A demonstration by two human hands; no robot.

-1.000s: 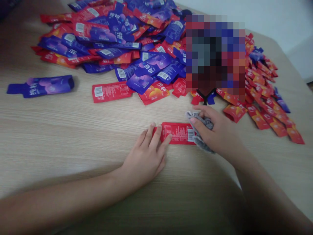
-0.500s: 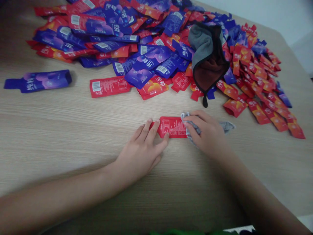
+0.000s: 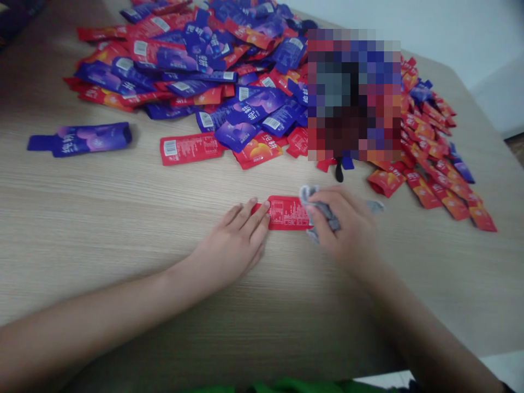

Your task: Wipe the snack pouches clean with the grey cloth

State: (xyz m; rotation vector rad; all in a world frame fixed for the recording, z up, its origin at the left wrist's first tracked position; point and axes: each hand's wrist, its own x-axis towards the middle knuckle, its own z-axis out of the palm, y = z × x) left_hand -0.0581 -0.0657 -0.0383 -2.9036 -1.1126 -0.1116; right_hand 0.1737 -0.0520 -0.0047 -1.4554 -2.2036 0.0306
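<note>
A red flat pouch [image 3: 289, 212] with white print lies on the table, its narrow end to the left. My left hand [image 3: 235, 240] rests flat, with its fingertips over that narrow end. My right hand [image 3: 346, 226] is closed around a crumpled grey cloth [image 3: 327, 214], pressed on the right end of the pouch. The cloth and fingers cover that end.
Red and purple pouches [image 3: 180, 57] are heaped at the back. A purple pouch [image 3: 92, 138] lies apart at the left, near another red pouch [image 3: 192, 148]. Loose red pouches [image 3: 421, 189] spread at the right. A pixelated patch [image 3: 354, 95] hides part of the heap.
The view has shifted slightly. My left thumb has drawn back from the pouch's lower edge towards the fingers. My right hand keeps the cloth on the pouch's right end.
</note>
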